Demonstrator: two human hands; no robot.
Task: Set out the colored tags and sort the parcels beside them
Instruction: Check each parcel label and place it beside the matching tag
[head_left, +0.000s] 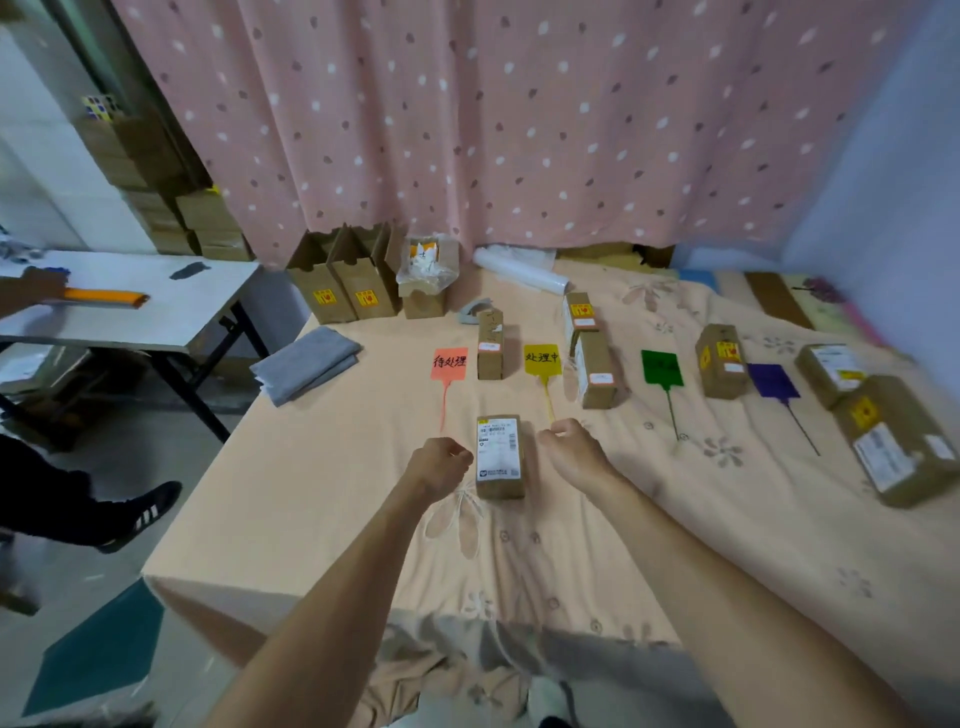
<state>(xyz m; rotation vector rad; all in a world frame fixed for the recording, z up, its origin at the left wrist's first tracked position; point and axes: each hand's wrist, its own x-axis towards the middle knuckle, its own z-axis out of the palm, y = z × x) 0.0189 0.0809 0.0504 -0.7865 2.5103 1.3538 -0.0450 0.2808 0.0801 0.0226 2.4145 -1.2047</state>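
Both arms reach out over a peach floral bedsheet (322, 467); left hand (441, 462) and right hand (569, 449) are each curled into a loose fist, fingers closed, gripping nothing visible, one on either side of a brown parcel (500, 457) lying label-up on the sheet, left hand just touching or nearly touching its left edge, right hand just beside its right edge, close to the tail end of the yellow tag (542, 359). Four colored tags lie in a row further back, tails pointing toward the person: orange-red tag (449, 362) with black handwriting, the yellow one with handwriting, green tag (662, 368), purple tag (773, 380). One small parcel (490, 345) sits between orange-red and yellow tags; two stacked-looking parcels (592, 358) between yellow and green; one parcel (719, 361) between green and purple; two more parcels (883, 415) right of purple, the nearer one larger. Behind the row: open cardboard boxes (343, 280) with yellow stickers against a pink dotted curtain (519, 119), a box with plastic wrap, a tape dispenser (475, 310), a white roll (522, 270). Folded grey cloth (309, 364) at the sheet's left edge. To the left a folding table (156, 312) with an orange item (106, 297), and another person's arm and dark shoe (145, 512) at frame edge
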